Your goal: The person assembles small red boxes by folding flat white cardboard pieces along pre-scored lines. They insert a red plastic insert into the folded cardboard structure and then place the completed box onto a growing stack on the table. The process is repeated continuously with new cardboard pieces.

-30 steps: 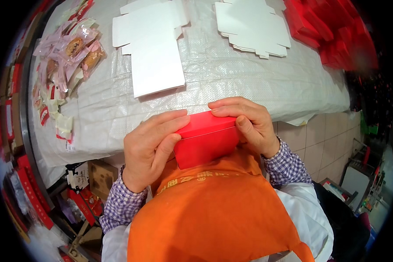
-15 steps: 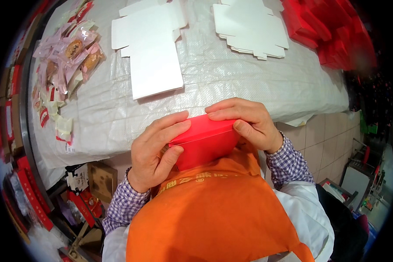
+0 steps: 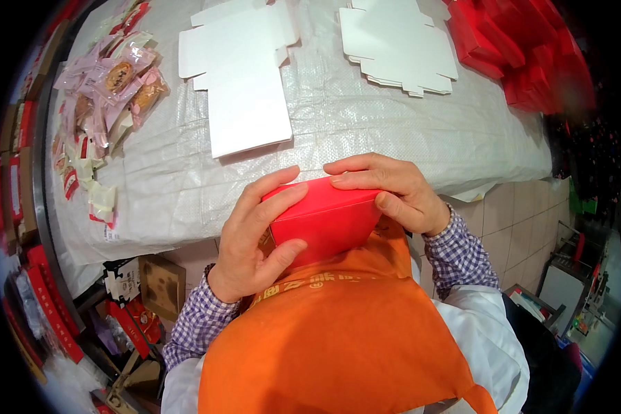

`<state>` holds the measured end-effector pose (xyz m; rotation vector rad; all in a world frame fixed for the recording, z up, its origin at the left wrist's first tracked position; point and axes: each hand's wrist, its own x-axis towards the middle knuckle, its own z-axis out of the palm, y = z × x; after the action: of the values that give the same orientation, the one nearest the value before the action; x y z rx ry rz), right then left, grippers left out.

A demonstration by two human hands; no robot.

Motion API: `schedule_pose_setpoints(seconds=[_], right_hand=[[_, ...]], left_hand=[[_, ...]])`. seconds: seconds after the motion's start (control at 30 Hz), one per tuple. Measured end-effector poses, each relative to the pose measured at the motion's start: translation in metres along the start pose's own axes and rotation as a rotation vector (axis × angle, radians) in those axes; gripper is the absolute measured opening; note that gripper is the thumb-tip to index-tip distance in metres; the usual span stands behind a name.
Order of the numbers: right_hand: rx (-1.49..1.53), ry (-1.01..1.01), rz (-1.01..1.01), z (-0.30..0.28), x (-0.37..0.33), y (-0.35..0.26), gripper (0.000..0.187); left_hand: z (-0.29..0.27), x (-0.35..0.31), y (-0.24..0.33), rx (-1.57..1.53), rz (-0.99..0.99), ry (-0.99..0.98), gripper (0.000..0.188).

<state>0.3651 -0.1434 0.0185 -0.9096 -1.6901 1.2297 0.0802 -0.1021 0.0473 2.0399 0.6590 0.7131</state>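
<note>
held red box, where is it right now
In the head view, the red box is near the centre, between the left grip and the right grip, with the white table cover above it in the picture and the orange apron below.

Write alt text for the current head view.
Left hand and right hand hold a red box in front of an orange apron. Beyond, on a white sheet, lie wrapped pastries left, white cardboard blanks centre, piled red boxes right.

White woven-plastic-covered table (image 3: 172, 172): clear-wrapped brown pastries (image 3: 121, 76) along the left edge, red cardboard boxes (image 3: 479, 41) by the right, flat white cardboard cutouts (image 3: 247, 103) (two lots btw) between.
</note>
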Motion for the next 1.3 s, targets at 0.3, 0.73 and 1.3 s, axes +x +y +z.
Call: schedule_pose_setpoints(seconds=[0.3,0.73,1.3], right_hand=[[-0.040,0.047,-0.006,0.018,-0.009,0.003,0.035],[-0.072,0.398,0.162,0.067,0.025,0.024,0.057],[0.205,0.534,0.349,-0.002,0.002,-0.001,0.068]], left_hand=[[0.028,-0.014,-0.017,-0.099,0.011,0.148,0.032],[0.046,-0.008,-0.040,-0.371,-0.323,0.474,0.030],[0.048,0.087,-0.018,-0.553,-0.176,0.505,0.047]])
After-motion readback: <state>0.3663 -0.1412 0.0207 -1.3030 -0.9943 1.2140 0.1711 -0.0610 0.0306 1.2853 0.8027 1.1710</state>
